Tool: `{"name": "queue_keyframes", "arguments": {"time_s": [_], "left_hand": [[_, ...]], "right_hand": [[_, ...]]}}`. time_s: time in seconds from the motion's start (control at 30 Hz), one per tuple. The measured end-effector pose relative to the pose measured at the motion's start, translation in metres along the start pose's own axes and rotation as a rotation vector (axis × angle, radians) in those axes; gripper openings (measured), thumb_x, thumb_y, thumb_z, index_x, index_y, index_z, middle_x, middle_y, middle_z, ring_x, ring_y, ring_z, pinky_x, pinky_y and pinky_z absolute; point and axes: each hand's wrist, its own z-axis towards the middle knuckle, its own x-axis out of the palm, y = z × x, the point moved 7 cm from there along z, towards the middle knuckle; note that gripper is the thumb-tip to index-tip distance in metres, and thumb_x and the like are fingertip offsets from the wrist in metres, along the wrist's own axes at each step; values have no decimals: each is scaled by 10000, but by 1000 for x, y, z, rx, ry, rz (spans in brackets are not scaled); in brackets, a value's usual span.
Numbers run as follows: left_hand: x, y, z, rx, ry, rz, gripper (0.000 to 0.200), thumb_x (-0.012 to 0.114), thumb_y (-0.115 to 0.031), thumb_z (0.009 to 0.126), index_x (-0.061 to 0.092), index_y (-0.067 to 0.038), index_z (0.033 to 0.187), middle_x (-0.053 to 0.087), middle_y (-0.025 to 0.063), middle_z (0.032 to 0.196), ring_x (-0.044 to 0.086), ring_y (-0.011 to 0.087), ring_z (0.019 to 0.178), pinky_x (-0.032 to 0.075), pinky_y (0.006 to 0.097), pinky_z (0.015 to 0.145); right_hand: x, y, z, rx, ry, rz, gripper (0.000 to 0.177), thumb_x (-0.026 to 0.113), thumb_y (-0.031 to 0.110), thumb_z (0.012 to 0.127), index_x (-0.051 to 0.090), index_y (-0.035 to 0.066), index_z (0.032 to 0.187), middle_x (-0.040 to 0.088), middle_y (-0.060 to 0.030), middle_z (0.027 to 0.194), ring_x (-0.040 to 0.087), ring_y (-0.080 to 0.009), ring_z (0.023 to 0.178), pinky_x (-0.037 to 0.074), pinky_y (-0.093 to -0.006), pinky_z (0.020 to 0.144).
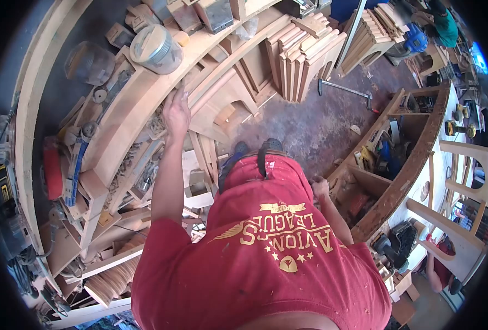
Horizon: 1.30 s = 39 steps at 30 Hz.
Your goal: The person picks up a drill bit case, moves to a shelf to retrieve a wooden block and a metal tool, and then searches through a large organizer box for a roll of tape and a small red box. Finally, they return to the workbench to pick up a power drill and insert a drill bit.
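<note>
Holds left hand (177,113) at the right edge of the wooden shelf (129,99) with loose, uncurled grip, beside a round-edged panel (220,101) right of that shelf. Rests right hand (320,187) well right of the shelf, near the bench (395,201); cannot tell its grip.

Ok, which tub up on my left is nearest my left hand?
The round, ribbed tub on the shelf, beside your left hand; the square tubs and see-through tub are farther off.
</note>
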Motion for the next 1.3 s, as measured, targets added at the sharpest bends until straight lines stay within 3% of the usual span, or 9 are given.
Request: {"name": "queue_keyframes", "arguments": {"time_s": [0.2, 0.23, 0.27, 0.33, 0.43, 0.63, 0.77, 1.0, 1.3], "left_hand": [[40, 90, 3, -319, -87, 33, 464, 548, -390, 1029, 704, -2, 1232, 719, 232, 1187, 673, 411, 1118, 510, 483, 983], [141, 260, -8, -584, 564, 334, 594, 510, -482, 1050, 640, 43, 1297, 655, 258, 1323, 603, 417, 1246, 442, 451, 1086], [112, 185, 4, -306, 147, 230, 575, 508, -432, 1048, 541, -26, 1454, 577, 230, 1452, 525, 383, 1363, 376, 437, 1178], [115, 199, 18, -400, 179, 155, 676, 478, -530, 1038, 509, -17, 1477, 524, 223, 1509, 475, 371, 1412, 340, 415, 1196], [82, 144, 17, -695, 186, 128, 697, 525, -561, 1003, 586, 9, 1400, 554, 263, 1461, 529, 398, 1362, 399, 455, 1134], [49, -1, -29, -480, -150, -212, 746, 706, -363, 944, 449, 127, 1445, 600, 324, 1321, 535, 430, 1300, 430, 485, 1087], [179, 20, -102, -417, -109, -596, 618, 767, -251, 890, 533, 139, 1307, 635, 280, 1246, 594, 394, 1222, 452, 472, 1077], [246, -239, -105, -85, 574, -212, 607, 802, -309, 856, 614, 82, 1281, 696, 255, 1168, 678, 373, 1090, 499, 454, 1033], [305, -193, -107, -387, 845, -56, 639, 797, -423, 815, 674, 56, 1220, 733, 249, 1092, 711, 390, 1022, 562, 444, 919]], "right_hand": [[-3, 26, 47, -87, -103, 107, 364, 703, 214, 883, 724, 18, 1189, 773, -177, 942, 733, -239, 733, 577, -365, 701], [-6, 39, 45, -178, -131, 71, 402, 715, 270, 866, 727, -4, 1161, 771, -188, 960, 739, -298, 774, 581, -393, 721], [5, 25, 62, -97, -106, 2, 454, 710, 333, 856, 735, 5, 1169, 760, -221, 1055, 742, -364, 939, 582, -427, 839], [-12, 65, 43, -143, -68, 49, 491, 707, 368, 849, 734, 67, 1236, 710, -256, 1205, 669, -382, 1189, 511, -430, 1048], [-29, 81, 28, 14, -77, 208, 446, 700, 324, 850, 743, 47, 1196, 710, -249, 1205, 662, -385, 1197, 524, -434, 1023], [-50, 19, 66, 216, -164, 369, 507, 771, 337, 786, 749, 53, 1206, 730, -231, 1189, 687, -360, 1171, 528, -409, 1022], [-37, -59, 130, 255, -114, 330, 435, 654, 318, 846, 743, 5, 1135, 719, -262, 1171, 690, -355, 1163, 540, -406, 999], [-136, -95, 240, 119, -131, 264, 332, 630, 255, 840, 768, 8, 1013, 744, -251, 1046, 725, -373, 1050, 573, -429, 919], [-270, -60, 335, 133, -252, 344, 334, 717, 253, 811, 782, 40, 1060, 756, -212, 1092, 718, -343, 1087, 556, -413, 956]]}}
